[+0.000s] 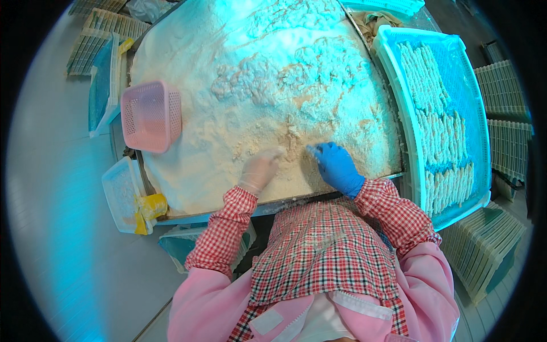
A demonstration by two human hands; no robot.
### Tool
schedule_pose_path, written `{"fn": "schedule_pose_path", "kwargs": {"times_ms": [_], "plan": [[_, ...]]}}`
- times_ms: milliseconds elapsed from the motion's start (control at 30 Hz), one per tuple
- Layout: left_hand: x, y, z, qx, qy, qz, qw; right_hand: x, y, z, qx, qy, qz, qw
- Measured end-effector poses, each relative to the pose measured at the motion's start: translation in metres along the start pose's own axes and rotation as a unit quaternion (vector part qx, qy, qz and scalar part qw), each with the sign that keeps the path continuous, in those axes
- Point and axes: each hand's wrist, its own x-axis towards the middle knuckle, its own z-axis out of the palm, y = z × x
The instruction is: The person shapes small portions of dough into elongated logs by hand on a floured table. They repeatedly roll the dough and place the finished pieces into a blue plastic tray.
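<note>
My left hand [261, 167], in a pale translucent glove, is low over the loose crumb coating [192, 171] near the table's front edge, its fingers bent. Just to its right is my right hand [337, 164] in a blue glove, fingertips coated with crumbs and pointing toward the left hand. Whether either hand holds anything between its fingers is too blurred to tell. Between and beyond them lie small clumps of crumbs. Farther back, lumpy coated pieces [252, 79] lie heaped in the coating. At the right, a light-blue plastic tray [459, 128] bears rows of long, thin coated sticks.
A pink perforated basket [147, 117] stands at the table's left edge. Below it are a white plastic container [122, 192] and a yellow scoop-like piece [151, 207]. Stacked slatted trays [483, 250] stand at the lower right, with more at the far right and upper left.
</note>
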Motion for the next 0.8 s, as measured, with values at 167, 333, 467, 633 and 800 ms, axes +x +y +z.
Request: {"fn": "schedule_pose_path", "kwargs": {"times_ms": [167,333,467,633,800], "plan": [[0.005,0.017,0.057,0.065,0.199,-0.055,0.976,0.005,0.005,0.044,0.428,-0.006,0.213,0.878],[-0.007,0.053,0.065,0.017,0.206,0.018,0.978,0.03,-0.016,0.02,0.821,0.021,0.28,0.498],[-0.012,0.049,0.047,-0.154,0.235,-0.041,0.959,0.032,-0.011,0.032,0.818,0.063,0.265,0.506],[0.008,0.047,0.047,-0.178,0.225,-0.162,0.944,0.02,-0.013,0.027,0.761,-0.027,0.282,0.583],[0.008,0.027,0.068,0.056,0.26,-0.049,0.963,0.008,-0.007,0.029,0.724,-0.02,0.297,0.623]]}}
